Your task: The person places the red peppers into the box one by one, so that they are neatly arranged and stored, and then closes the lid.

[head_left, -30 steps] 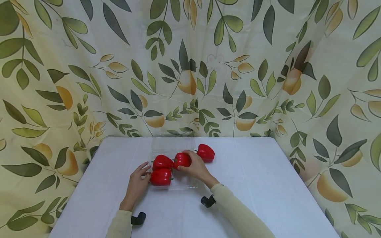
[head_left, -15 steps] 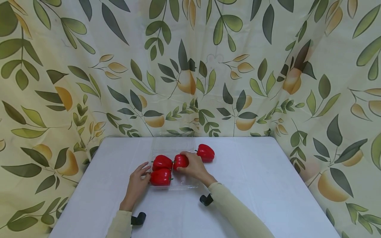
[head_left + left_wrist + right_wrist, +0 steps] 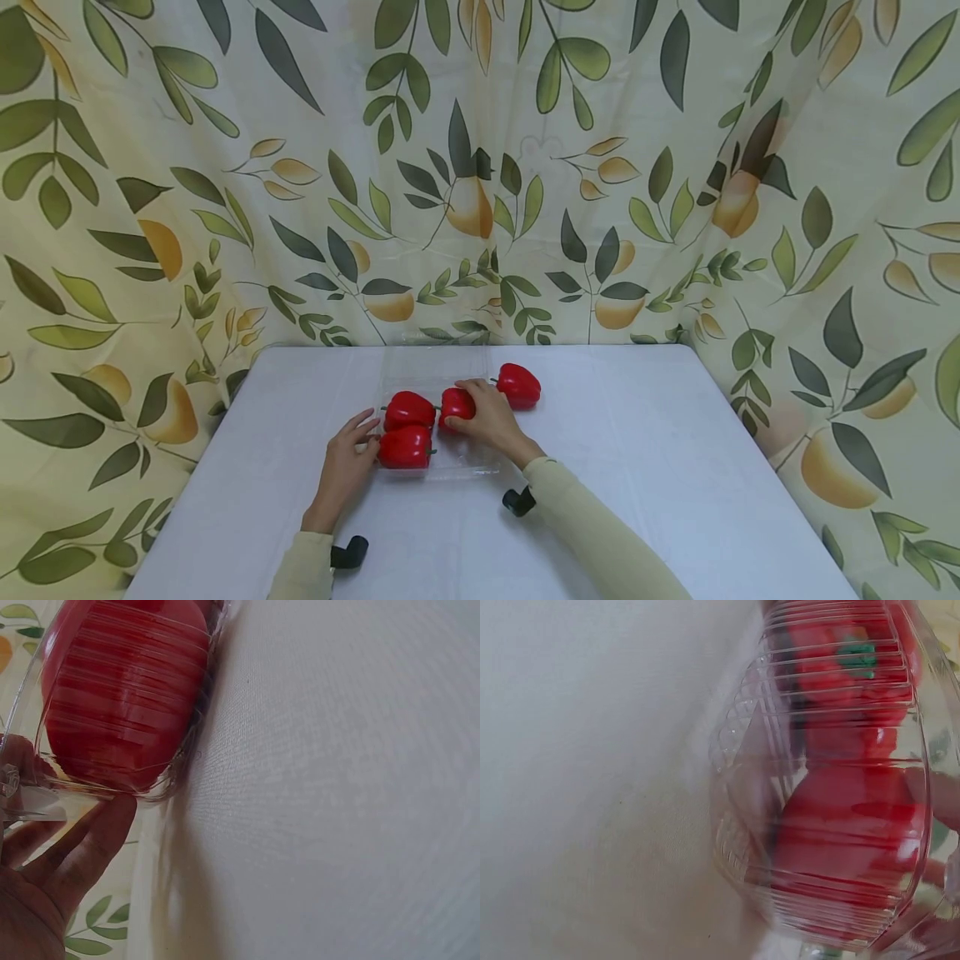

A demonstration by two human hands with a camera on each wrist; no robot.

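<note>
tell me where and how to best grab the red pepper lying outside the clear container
Probably across its rounded middle, from above and the right. The red pepper lies on its side, its stem pointing left, with the right hand and clear container on that side.

I can read no text, label, brand, number or sign in my views, whether on the clear container (image 3: 467,460), the red peppers (image 3: 405,448), the white table (image 3: 637,467) or the leaf-print curtain (image 3: 525,250)
</note>
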